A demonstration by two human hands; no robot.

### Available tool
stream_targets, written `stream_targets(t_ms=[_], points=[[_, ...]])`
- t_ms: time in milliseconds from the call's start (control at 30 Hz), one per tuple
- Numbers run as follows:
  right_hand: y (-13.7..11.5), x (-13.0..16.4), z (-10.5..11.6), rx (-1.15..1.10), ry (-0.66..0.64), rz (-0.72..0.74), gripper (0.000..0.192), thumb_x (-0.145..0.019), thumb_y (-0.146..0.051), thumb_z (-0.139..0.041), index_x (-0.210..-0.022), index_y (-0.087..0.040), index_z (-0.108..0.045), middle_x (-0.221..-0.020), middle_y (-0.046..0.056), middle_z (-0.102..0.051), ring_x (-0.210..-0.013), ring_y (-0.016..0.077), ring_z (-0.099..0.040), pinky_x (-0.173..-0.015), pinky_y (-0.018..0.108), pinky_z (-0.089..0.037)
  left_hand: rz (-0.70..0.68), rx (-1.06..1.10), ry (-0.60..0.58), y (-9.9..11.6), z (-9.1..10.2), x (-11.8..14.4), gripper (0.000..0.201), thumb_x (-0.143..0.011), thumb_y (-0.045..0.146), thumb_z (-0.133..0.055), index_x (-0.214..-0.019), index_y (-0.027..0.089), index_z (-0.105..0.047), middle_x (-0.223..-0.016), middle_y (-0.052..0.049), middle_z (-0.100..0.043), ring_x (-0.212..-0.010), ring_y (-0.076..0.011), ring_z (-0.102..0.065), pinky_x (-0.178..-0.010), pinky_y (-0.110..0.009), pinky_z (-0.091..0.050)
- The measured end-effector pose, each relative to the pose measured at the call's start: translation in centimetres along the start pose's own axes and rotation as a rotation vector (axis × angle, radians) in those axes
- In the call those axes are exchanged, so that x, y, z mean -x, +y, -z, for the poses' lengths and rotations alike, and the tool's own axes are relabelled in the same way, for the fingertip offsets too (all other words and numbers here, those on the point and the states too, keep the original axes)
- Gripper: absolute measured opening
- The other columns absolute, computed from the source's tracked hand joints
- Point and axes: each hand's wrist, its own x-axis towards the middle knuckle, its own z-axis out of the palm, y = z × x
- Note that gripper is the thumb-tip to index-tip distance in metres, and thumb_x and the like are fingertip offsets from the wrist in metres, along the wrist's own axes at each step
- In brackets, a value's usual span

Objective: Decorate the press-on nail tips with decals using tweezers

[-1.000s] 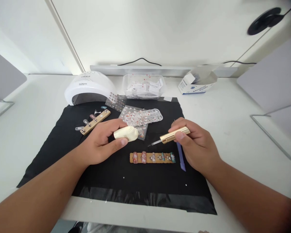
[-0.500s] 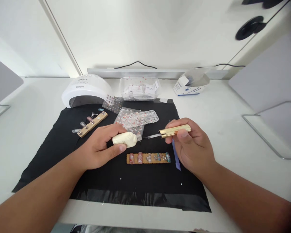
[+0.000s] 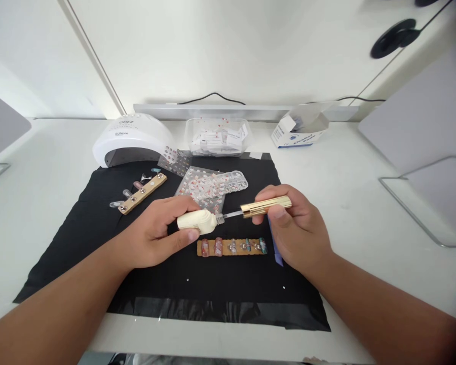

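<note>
My left hand (image 3: 155,230) is closed round a cream nail polish bottle (image 3: 197,221), tilted on its side with its neck to the right. In my right hand (image 3: 296,225) is the gold brush cap (image 3: 266,206), pinched between thumb and fingers. The brush's stem reaches into the bottle's neck, its bristles hidden inside. Just below the bottle lies a wooden strip (image 3: 226,248) with several decorated nail tips along it. A purple stick (image 3: 277,251) lies partly under my right hand. Behind the bottle are nail sticker sheets (image 3: 199,185) and a clear rhinestone case (image 3: 235,181).
A second wooden strip (image 3: 144,194) with nail tips on stands lies left on the black cloth (image 3: 79,223). At the back stand a white nail lamp (image 3: 131,134), a clear plastic box (image 3: 218,139) and an alcohol pad carton (image 3: 300,132). Wire stands flank the table.
My right hand has moved left, bringing the brush from just outside the bottle's mouth into its neck. My left hand still holds the bottle in nearly the same place.
</note>
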Motion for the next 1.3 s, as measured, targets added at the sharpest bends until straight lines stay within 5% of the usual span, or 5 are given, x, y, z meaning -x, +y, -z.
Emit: stream_targets(t_ms=[200,667,933,1100,1300], points=[[-1.6,-0.4,-0.8,0.282,-0.144,0.163,0.013,-0.092,-0.039,-0.063,-0.092,-0.027,-0.067,-0.081,0.002,-0.065,-0.079,0.0203,-0.059,-0.070,0.036,-0.048,-0.007,-0.028,-0.026,0.1,-0.4,-0.2,0.013,-0.096,0.028,-0.054,-0.094,0.017,-0.059,-0.077,0.000,-0.057,-0.067,-0.0130,-0.051,-0.063,-0.024,-0.040],[-2.4,-0.3,-1.0,0.449,-0.075,0.214,0.017,-0.092,-0.038,-0.061,-0.080,-0.026,-0.065,-0.068,0.001,-0.064,-0.070,0.0197,-0.054,-0.059,0.034,-0.043,-0.043,-0.005,-0.011,0.3,-0.4,0.0,0.016,-0.096,0.031,-0.054,-0.093,0.016,-0.059,-0.077,0.000,-0.057,-0.068,-0.0132,-0.052,-0.063,-0.025,-0.039],[-4.4,-4.1,-1.4,0.575,-0.135,0.406,0.028,-0.092,-0.040,-0.061,-0.070,-0.024,-0.057,-0.060,0.000,-0.054,-0.068,0.0202,-0.048,-0.061,0.034,-0.039,-0.025,-0.012,0.092,-0.1,0.1,0.0,0.017,-0.096,0.031,-0.056,-0.102,0.015,-0.061,-0.087,-0.002,-0.061,-0.078,-0.0156,-0.056,-0.070,-0.026,-0.043],[-2.0,-6.8,-2.2,0.245,0.015,0.436,0.059,-0.085,-0.079,-0.041,-0.106,-0.027,-0.059,-0.077,0.001,-0.056,-0.069,0.0202,-0.053,-0.065,0.037,-0.045,-0.003,0.026,0.237,-0.7,0.3,0.3,0.018,-0.098,0.032,-0.055,-0.107,0.018,-0.060,-0.090,-0.002,-0.061,-0.079,-0.0156,-0.056,-0.073,-0.027,-0.044],[1.3,-7.5,1.6,0.291,0.147,0.432,0.039,-0.102,-0.056,-0.023,-0.095,-0.030,-0.051,-0.053,-0.007,-0.032,-0.044,0.0168,-0.037,-0.048,0.033,-0.039,0.038,0.103,0.372,-1.6,-0.2,0.6,0.023,-0.100,0.038,-0.052,-0.113,0.019,-0.058,-0.092,-0.002,-0.058,-0.081,-0.0161,-0.054,-0.073,-0.028,-0.043]])
